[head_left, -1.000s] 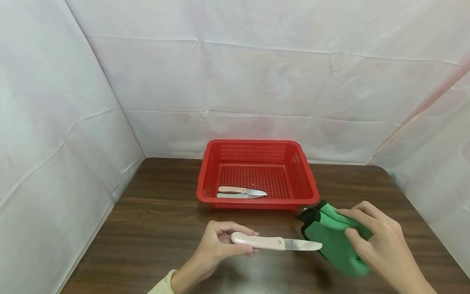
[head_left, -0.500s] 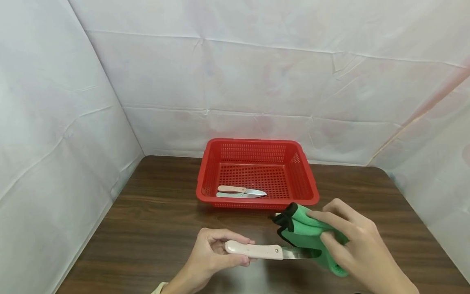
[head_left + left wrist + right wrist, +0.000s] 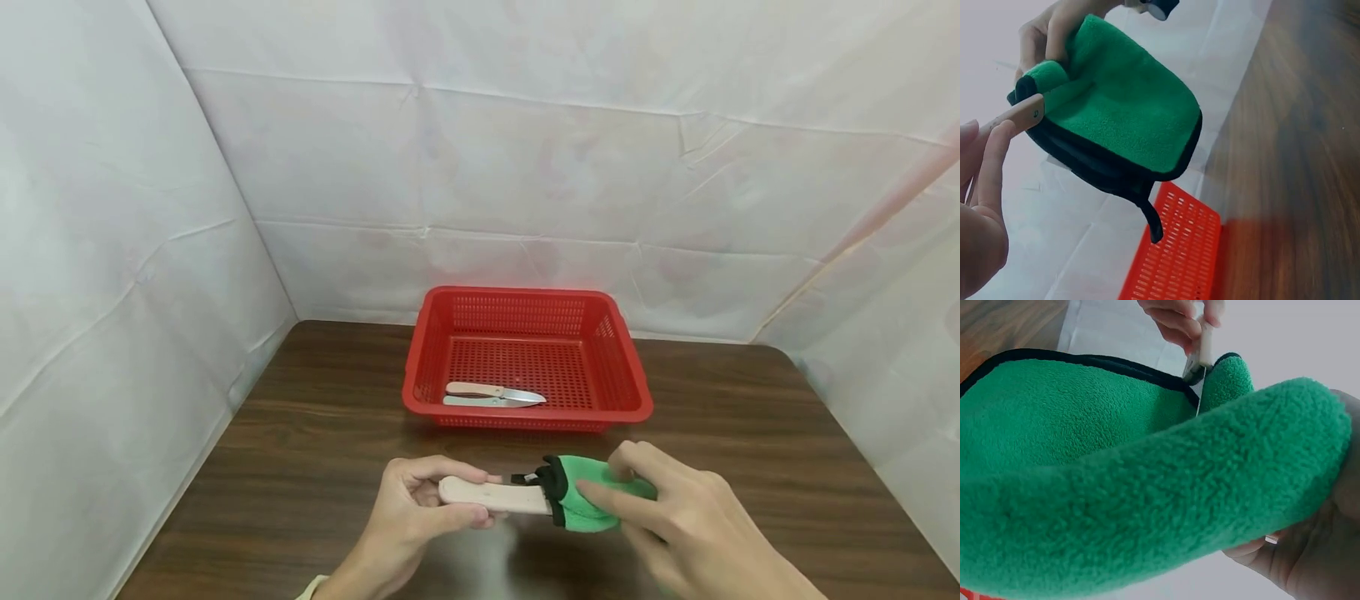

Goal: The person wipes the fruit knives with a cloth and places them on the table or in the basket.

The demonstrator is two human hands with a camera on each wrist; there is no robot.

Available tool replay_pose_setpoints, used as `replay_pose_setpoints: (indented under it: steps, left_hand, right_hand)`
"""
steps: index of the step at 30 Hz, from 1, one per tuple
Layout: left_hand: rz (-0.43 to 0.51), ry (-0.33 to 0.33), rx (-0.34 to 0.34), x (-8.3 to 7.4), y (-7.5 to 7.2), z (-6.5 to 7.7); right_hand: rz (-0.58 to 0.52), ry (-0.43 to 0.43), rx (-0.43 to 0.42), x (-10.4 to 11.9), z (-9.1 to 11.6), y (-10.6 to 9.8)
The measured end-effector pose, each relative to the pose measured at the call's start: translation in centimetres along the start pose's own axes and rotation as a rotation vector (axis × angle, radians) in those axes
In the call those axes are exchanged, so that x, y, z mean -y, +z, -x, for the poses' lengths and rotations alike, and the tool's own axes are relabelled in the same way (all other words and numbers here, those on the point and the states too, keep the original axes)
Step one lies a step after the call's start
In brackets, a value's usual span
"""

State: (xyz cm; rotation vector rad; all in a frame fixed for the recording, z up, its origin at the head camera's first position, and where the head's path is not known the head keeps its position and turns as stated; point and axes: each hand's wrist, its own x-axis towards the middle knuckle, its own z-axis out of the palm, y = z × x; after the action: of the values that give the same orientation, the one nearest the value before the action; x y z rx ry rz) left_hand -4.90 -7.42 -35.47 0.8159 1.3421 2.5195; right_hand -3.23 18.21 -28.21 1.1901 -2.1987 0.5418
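Note:
My left hand (image 3: 401,521) pinches the pale pink handle of a knife (image 3: 495,495) between thumb and fingers, blade side pointing right. A green cloth with black edging (image 3: 588,496) is folded around the blade, which the head view hides. In the right wrist view a thin strip of blade (image 3: 1200,394) shows between the folds. My right hand (image 3: 675,517) grips the cloth over the blade. From the left wrist, the cloth (image 3: 1129,106) hangs wide beside the handle's end, and a black loop dangles from its edge.
Behind the hands stands a red perforated basket (image 3: 527,421) on the dark wooden table (image 3: 322,433). Two knives lie in it, one with a pink handle (image 3: 474,388), one with a pale green handle (image 3: 472,402). White sheeting (image 3: 525,167) walls the back and sides.
My right hand has brought the cloth leftward onto the blade, covering it up to the handle. My left hand, still holding the knife, has shifted slightly left.

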Motion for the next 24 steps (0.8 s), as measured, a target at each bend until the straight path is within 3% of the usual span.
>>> replay_pose_setpoints:
  steps: [5,9,12,17,24]
  left_hand:
    - [0.03,-0.012,-0.002,0.0,-0.2,0.1]
    - [0.015,0.017,0.015,-0.1,-0.5,0.2]
    - [-0.004,0.043,0.033,-0.2,-0.8,0.4]
    - [-0.028,0.056,0.036,-0.7,-1.4,0.8]
    - [-0.031,0.052,0.044,-1.4,-2.2,1.3]
  right_hand:
    - [-0.024,0.057,0.073,0.4,0.4,0.0]
    - [-0.048,0.092,0.087,0.5,0.8,-0.2]
    - [-0.02,0.065,0.062,0.3,1.0,-0.2]
    - [-0.019,0.12,0.113,0.1,1.9,-0.7]
    - [0.056,0.079,0.053,-0.5,2.7,-0.9]
